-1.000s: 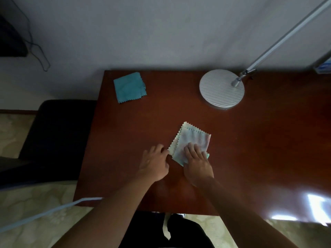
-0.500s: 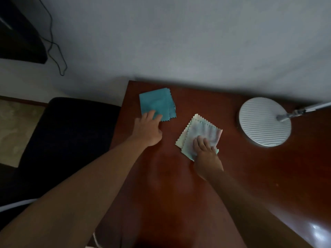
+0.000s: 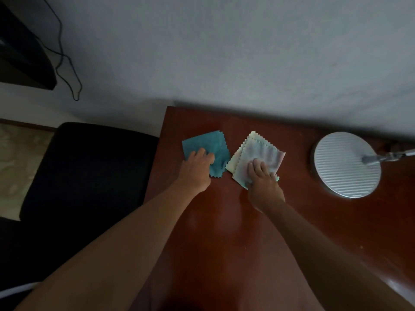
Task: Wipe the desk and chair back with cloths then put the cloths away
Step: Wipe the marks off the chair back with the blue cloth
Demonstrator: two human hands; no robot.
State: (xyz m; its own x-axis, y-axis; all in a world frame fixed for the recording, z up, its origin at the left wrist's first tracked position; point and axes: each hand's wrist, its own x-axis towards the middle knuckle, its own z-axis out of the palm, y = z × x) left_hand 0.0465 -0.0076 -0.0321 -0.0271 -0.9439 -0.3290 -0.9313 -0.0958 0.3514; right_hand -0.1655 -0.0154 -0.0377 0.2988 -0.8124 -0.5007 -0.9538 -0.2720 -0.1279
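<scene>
Hands first: our left hand (image 3: 197, 167) lies on the teal zigzag-edged cloth (image 3: 212, 151), its fingers curled into the fabric so that it bunches under them, gripping it against the reddish-brown wooden desk (image 3: 224, 232). Our right hand (image 3: 262, 180) rests on the pale pastel zigzag-edged cloth (image 3: 262, 151), fingers fairly straight and pressing its near corner flat; we see no pinch there. A second pale layer shows beneath that cloth along its left edge, and a bit of green peeks out beside our right wrist.

Both cloths sit near the desk's far left corner, just beside each other, their closest edges almost touching; we cannot tell whether they overlap. To the right, well apart from the cloths, stands the round ribbed silver lamp base (image 3: 347, 163), with its metal arm (image 3: 388, 157) running off the right side. Left of the desk is the black chair (image 3: 89, 176), its edge close against the desk side. A grey wall (image 3: 224, 52) rises behind, with a thin black cable (image 3: 65, 59) hanging beside a dark object at the upper left.
</scene>
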